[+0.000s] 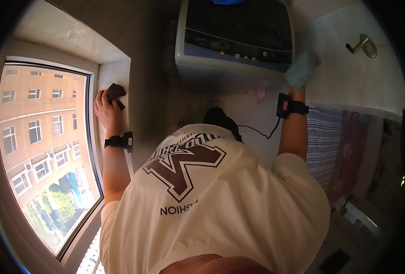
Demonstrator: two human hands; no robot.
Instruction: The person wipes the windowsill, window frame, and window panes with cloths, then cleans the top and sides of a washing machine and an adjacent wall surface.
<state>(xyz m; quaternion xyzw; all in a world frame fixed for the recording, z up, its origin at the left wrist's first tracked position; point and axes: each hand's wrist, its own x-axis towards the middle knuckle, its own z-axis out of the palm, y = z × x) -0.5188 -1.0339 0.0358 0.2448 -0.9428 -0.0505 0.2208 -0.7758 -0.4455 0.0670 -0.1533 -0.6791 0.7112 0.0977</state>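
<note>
My left hand [108,111] is on the pale window ledge [116,73], with its fingers on a dark brown cloth [116,93] that bunches out beside them. On the other side, my right hand [301,71] is blurred and covered by a pale blue-green cloth or glove; its fingers are hidden. It is beside the front right corner of a top-loading Midea washing machine [236,65], near a pale door or panel [339,65]. Both wrists wear black straps with small black devices.
A metal lever handle [369,47] projects from the pale surface at right. A framed window [94,137] stands at left. Striped fabric [322,137] hangs below my right hand's area. A black cable [269,137] runs from the right wrist device. A small pink thing [257,92] lies low, blurred.
</note>
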